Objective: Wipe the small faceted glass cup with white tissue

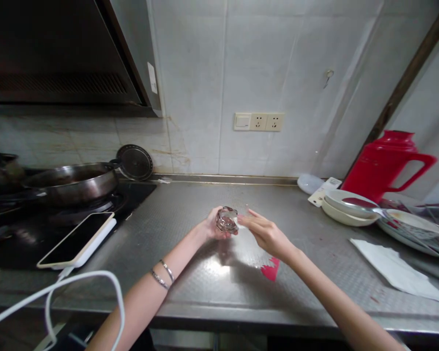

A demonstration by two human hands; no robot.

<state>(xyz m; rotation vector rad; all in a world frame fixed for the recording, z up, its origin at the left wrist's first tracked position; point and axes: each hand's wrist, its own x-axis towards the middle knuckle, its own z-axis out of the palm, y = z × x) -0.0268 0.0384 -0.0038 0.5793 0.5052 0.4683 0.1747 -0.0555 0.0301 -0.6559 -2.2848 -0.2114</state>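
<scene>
A small clear glass (227, 219) with a wavy rim is tipped so that its mouth faces me, held above the steel counter. My left hand (212, 225) is closed around its left side and underside. At the right of the rim, my right hand (264, 231) pinches a small white tissue (240, 222) against the glass. Most of the tissue is hidden by the fingers. Below the right wrist a torn red scrap (270, 269) lies on the counter (190, 287).
To the left are a steel pan (76, 184) on the hob and a phone (76, 239) with a white cable. On the right stand a red thermos (382, 163), stacked bowls (346, 214), a plate (413, 234) and a folded white napkin (395, 268). Sockets (259, 122) are on the wall.
</scene>
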